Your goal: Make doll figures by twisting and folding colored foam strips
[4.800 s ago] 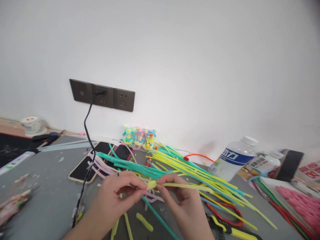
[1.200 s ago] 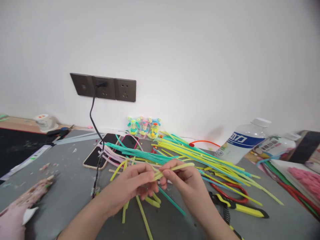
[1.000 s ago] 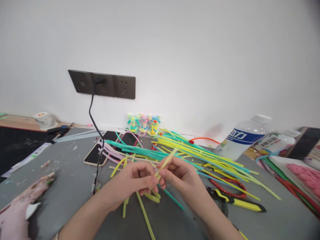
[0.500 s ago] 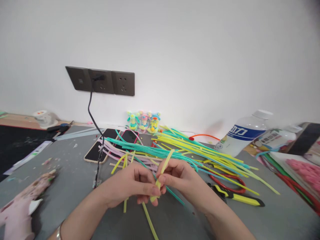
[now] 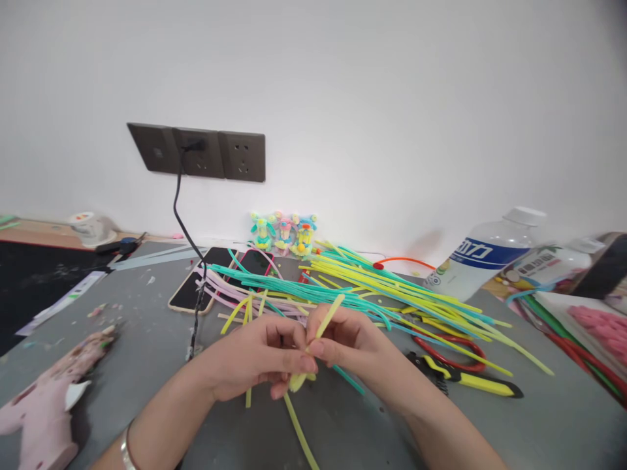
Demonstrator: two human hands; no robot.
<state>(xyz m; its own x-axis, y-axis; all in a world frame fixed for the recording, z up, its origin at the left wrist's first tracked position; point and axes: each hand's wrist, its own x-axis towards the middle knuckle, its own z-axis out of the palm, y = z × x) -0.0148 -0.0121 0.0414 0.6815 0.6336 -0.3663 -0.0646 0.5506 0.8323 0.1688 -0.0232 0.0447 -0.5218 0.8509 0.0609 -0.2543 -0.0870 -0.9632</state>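
Note:
A pale yellow pipe cleaner [image 5: 329, 316] is pinched between both hands, its tip sticking up past the right fingers. My left hand [image 5: 267, 356] has thumb and fingers closed on its lower part, where a short folded bit [image 5: 300, 380] pokes out below. My right hand [image 5: 350, 343] grips it just above, with the fingertips of both hands touching. Another light yellow length [image 5: 300, 431] runs down toward me from under the left hand; whether it joins the held piece is hidden. Behind the hands lies a bundle of teal pipe cleaners [image 5: 294, 285].
Yellow pipe cleaners [image 5: 386, 281], red-handled scissors [image 5: 477, 356] and yellow-black pliers [image 5: 482, 384] lie to the right, near a bottle [image 5: 482, 254]. Small figures [image 5: 284, 235] stand by the wall. Left are phones [image 5: 193, 287], a black cable [image 5: 177, 209] and a pink glue gun [image 5: 49, 405].
The hands have drawn slightly closer together, and the left thumb now sits over the lower part of the pipe cleaner. The whole view has shifted a little.

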